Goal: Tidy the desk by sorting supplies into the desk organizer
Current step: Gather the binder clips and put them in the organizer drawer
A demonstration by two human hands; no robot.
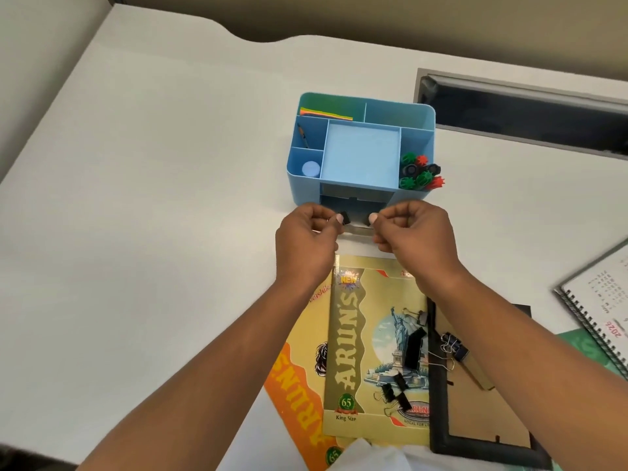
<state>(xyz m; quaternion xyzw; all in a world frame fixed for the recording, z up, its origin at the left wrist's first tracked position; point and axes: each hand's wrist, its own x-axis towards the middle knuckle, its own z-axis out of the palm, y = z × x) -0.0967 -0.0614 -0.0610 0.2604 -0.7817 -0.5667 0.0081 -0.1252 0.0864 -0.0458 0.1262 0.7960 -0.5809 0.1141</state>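
Fingers (338, 218) of the left hand (306, 243): thumb and forefinger pinched on a small black binder clip, the left clip (346, 217). The rest are curled under. Right hand (414, 239) mirrors it, thumb pressed to forefinger on a dark sliver, the right clip (368, 219), mostly hidden. It reads as a second clip.

Nearest: loose clips (396, 390), black with wire handles, scattered on a yellow notebook (350, 351) and beside a dark picture frame (438, 402). Spiral calendar (601, 300) off to the right. None of these are sorted yet.

Beyond: both hands hover just above the drawer (356, 229), which is pulled out from the front of the desk organizer (306, 185).

Risks, as judged:
- The drawer is shallow and narrow. A clip let go too near the front lip could bounce onto the desk (153, 198).
- Wire handles may snag on a fingertip, so a clip could drag out on release.
- A knuckle on the drawer front would nudge it shut or shove the organizer back.

Organizer look: light-blue plastic box, rounded corners, thin dividers, raised square tray at centre. Left compartments hold bright sticky notes (326, 113), one pen (303, 136) and a pale round cap (311, 169). The right front compartment is packed with markers (421, 171), caps green, red and black, leaning over the rim. It sits mid-desk, straight ahead.
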